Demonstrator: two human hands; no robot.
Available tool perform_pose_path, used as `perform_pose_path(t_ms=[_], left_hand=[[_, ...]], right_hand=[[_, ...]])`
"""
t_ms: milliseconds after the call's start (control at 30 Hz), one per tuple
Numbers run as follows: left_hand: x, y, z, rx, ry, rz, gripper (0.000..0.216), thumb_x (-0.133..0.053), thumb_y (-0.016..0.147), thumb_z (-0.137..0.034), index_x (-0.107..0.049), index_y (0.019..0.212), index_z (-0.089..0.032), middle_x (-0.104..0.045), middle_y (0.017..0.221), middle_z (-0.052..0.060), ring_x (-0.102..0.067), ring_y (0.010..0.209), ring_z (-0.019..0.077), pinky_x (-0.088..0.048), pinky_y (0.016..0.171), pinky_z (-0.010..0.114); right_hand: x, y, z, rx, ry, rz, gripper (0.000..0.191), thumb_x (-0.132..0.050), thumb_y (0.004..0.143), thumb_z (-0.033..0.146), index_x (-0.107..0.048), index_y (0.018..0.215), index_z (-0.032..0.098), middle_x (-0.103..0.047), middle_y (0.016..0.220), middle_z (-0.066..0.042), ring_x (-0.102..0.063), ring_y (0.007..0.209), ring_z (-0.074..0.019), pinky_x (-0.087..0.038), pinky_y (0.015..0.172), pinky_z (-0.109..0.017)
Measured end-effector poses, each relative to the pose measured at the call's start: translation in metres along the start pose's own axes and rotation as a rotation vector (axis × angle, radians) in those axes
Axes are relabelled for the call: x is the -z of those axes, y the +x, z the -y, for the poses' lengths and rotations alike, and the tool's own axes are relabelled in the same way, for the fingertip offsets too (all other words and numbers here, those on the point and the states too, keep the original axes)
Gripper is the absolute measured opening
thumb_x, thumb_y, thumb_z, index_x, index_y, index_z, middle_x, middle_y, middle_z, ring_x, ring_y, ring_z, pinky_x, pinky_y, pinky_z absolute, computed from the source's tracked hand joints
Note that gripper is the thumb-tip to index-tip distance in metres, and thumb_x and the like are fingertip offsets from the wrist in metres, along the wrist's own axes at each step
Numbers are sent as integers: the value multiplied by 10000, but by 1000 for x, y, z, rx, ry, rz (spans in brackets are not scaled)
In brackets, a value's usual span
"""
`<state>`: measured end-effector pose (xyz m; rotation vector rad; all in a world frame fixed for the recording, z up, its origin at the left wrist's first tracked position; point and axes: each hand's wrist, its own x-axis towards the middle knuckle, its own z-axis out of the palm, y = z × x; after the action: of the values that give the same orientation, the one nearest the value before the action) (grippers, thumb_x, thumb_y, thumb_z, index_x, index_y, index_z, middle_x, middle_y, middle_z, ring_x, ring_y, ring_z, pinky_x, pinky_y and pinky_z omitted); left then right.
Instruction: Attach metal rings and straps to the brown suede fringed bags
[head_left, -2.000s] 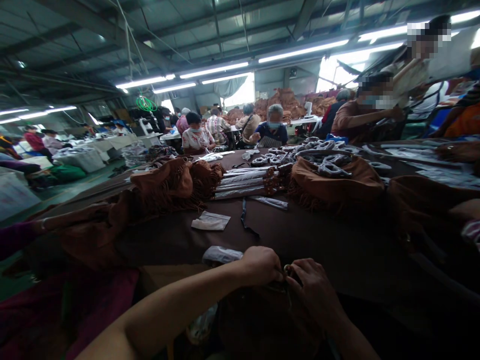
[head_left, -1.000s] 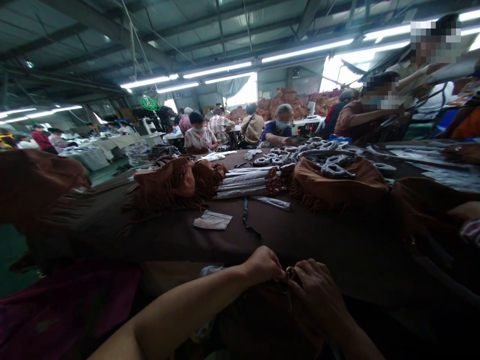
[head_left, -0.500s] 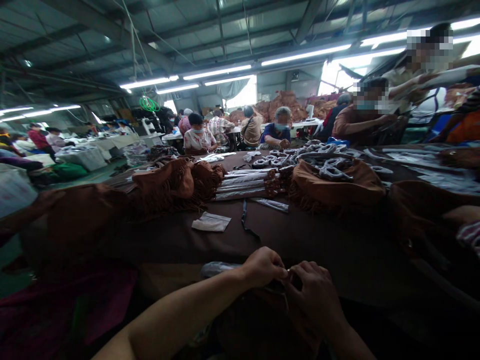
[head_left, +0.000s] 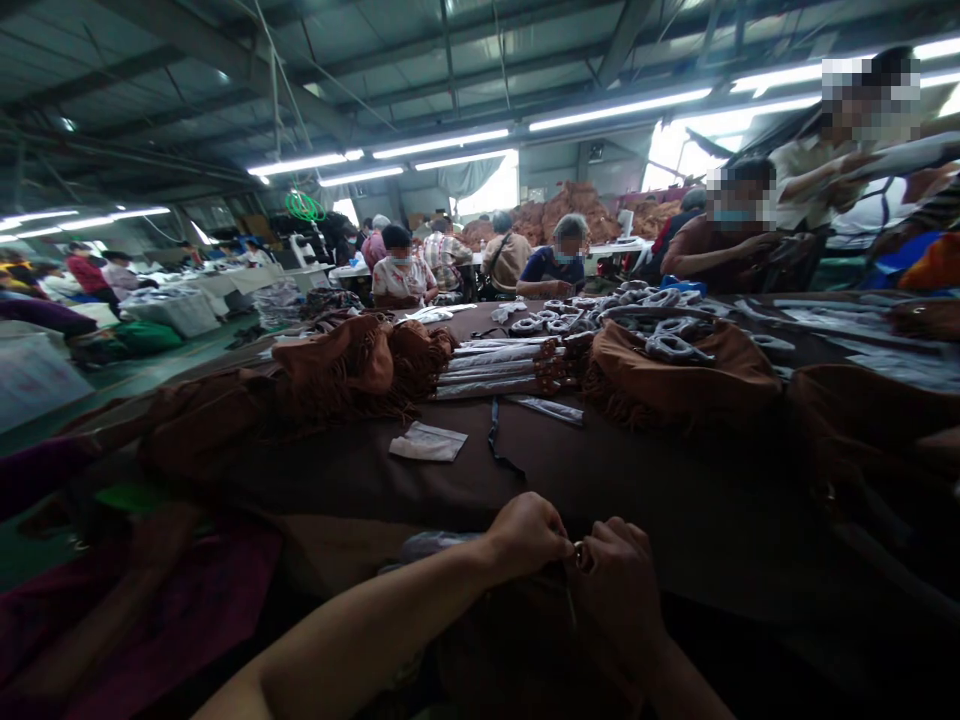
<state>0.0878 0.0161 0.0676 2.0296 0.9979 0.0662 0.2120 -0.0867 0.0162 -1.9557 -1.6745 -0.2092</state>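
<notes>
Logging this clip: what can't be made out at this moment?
Head view: part of the small metal ring, covered by the left hand and right hand.
Head view: the near side of the pale wrapped item, behind the left forearm.
Head view: the far-right brown bag, cut off by the edge and shadowed.
Head view: details below the hands, too dark.

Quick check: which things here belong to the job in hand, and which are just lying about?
In hand:
- small metal ring, between left hand and right hand
- dark material under them, too dim to identify

Apparently lying about:
- white packet
- thin dark strap
- wrapped bundle
- fringed brown piece
</notes>
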Motion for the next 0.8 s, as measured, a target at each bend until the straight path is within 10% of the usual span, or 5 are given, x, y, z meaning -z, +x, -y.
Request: perform_pose_path(t_ms=[367,800], left_hand=[[8,26,4,159,-276,333,92,-745,496,-162,-674,539,-123,-599,503,15,-547,491,125,-365,458,209],[-9,-10,30,-31,-67,13,315,-655,675,-411,-739,860,-170,-672,729,-3,-572,670,137,-386,579,211]], right_hand=[[-5,-7,5,134,129,44,233,-579,773,185,-556,544,221,-540,630,-23,-483,735,-189,-344,813,-378],[5,-1,12,31,-28,77,255,-637,735,126,-571,514,233,-587,624,-43,-507,712,-212,-333,744,-403]])
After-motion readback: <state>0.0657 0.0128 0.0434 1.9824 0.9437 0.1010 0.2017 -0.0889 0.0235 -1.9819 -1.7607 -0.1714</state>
